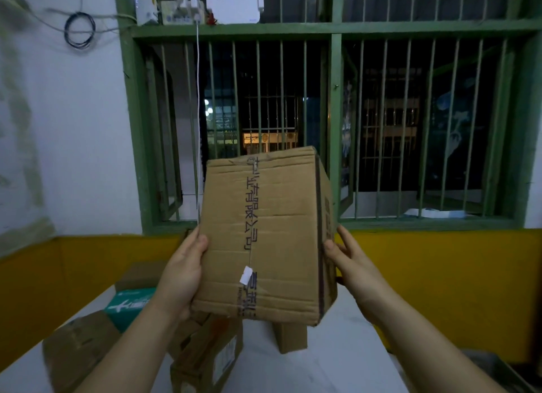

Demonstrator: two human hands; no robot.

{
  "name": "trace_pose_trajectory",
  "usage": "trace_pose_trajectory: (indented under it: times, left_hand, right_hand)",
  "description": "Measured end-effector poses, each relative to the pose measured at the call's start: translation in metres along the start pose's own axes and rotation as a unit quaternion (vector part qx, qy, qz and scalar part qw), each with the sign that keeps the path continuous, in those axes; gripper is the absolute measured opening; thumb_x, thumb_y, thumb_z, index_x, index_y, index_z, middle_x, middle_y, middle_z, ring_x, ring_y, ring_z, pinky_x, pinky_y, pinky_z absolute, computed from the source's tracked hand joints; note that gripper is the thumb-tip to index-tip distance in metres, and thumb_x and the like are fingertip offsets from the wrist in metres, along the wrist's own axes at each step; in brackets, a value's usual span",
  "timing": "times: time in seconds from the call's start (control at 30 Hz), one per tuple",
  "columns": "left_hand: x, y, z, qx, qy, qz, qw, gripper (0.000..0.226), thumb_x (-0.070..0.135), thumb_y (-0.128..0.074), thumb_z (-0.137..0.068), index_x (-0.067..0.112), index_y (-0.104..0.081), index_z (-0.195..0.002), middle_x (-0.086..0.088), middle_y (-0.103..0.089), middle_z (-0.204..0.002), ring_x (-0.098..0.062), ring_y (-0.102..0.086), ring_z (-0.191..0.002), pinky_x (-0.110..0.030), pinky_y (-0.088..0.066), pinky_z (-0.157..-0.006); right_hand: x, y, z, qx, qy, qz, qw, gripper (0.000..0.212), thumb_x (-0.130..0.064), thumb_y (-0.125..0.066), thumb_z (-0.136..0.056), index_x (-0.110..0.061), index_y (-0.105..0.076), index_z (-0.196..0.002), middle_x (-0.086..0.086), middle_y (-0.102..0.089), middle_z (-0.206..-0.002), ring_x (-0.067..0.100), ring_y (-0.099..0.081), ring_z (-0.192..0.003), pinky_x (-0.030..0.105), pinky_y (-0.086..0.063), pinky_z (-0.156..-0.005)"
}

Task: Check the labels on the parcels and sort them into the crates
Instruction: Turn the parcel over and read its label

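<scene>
A brown cardboard parcel (pixel 269 234) with dark printed characters and a torn white label scrap is lifted above the table, in front of the window. My left hand (pixel 181 272) grips its left edge, thumb on the front face. My right hand (pixel 349 263) holds the right side, thumb on the front edge and fingers along the side face. Several more parcels lie on the white table (pixel 337 363) below: a brown box with a white label (pixel 208 357), a small brown box (pixel 290 337), a green-and-white box (pixel 129 304) and a brown wrapped parcel (pixel 79 354).
A green barred window (pixel 331 128) fills the wall ahead, above a yellow wall band. A white router (pixel 234 8) and wiring sit on the upper window ledge. A grey crate corner (pixel 504 372) shows at the bottom right, off the table's edge.
</scene>
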State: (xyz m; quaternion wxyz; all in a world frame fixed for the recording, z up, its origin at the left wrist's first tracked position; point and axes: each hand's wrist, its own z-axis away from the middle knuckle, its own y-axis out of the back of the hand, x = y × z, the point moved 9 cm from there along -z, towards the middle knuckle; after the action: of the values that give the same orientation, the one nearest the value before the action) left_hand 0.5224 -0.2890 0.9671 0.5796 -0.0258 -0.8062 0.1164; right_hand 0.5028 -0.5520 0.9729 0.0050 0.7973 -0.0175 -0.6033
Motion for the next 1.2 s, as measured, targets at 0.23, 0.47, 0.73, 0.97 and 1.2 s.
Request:
trace_pose_trajectory:
  times: [0.23, 0.47, 0.73, 0.97, 1.2]
  left_hand:
    - [0.023, 0.012, -0.004, 0.053, -0.096, -0.074, 0.991, 0.026, 0.013, -0.048, -0.099, 0.032, -0.054, -0.115, 0.003, -0.067, -0.106, -0.016, -0.065, -0.098, -0.034, -0.053, -0.083]
    - [0.022, -0.016, 0.001, -0.010, -0.109, -0.183, 0.977, 0.045, 0.035, -0.057, -0.093, 0.020, -0.052, -0.135, 0.003, -0.053, -0.132, -0.011, -0.052, -0.116, -0.017, -0.045, -0.085]
    - [0.010, -0.030, 0.001, -0.079, -0.045, -0.082, 0.992, 0.058, 0.038, -0.052, -0.092, 0.035, -0.035, -0.147, 0.004, -0.063, -0.127, -0.015, -0.061, -0.114, -0.047, -0.046, -0.101]
    - [0.008, -0.028, 0.005, -0.052, -0.031, -0.063, 0.996, 0.042, 0.039, -0.032, -0.101, 0.032, -0.044, -0.141, 0.003, -0.064, -0.125, -0.016, -0.059, -0.115, -0.044, -0.045, -0.102]
    - [-0.004, -0.019, 0.002, -0.025, 0.039, -0.042, 0.998, 0.051, 0.057, -0.027, -0.097, 0.031, -0.052, -0.134, -0.001, -0.066, -0.123, -0.020, -0.060, -0.114, -0.050, -0.044, -0.101]
  right_hand:
    - [0.011, 0.020, -0.003, 0.064, 0.001, -0.059, 0.996, 0.071, -0.049, -0.069, -0.065, -0.020, -0.052, -0.128, 0.001, -0.072, -0.101, 0.018, -0.070, -0.089, 0.035, -0.057, -0.072]
    - [0.003, 0.016, -0.001, 0.115, 0.055, -0.076, 0.989, 0.036, -0.027, -0.065, -0.090, -0.032, -0.045, -0.120, -0.002, -0.065, -0.111, 0.014, -0.067, -0.091, 0.029, -0.054, -0.066]
    - [-0.006, 0.011, 0.002, 0.123, 0.102, -0.038, 0.986, 0.024, -0.023, -0.052, -0.099, -0.039, -0.056, -0.117, -0.016, -0.069, -0.101, -0.003, -0.067, -0.084, 0.017, -0.052, -0.065]
    - [-0.013, 0.008, 0.004, 0.123, 0.106, -0.026, 0.986, 0.026, -0.027, -0.049, -0.099, -0.040, -0.054, -0.122, -0.013, -0.069, -0.105, 0.005, -0.067, -0.095, 0.032, -0.057, -0.080]
    - [-0.016, 0.012, 0.006, 0.133, 0.067, -0.052, 0.987, 0.031, -0.022, -0.036, -0.105, -0.041, -0.059, -0.098, -0.005, -0.071, -0.104, 0.012, -0.066, -0.096, 0.034, -0.054, -0.077]
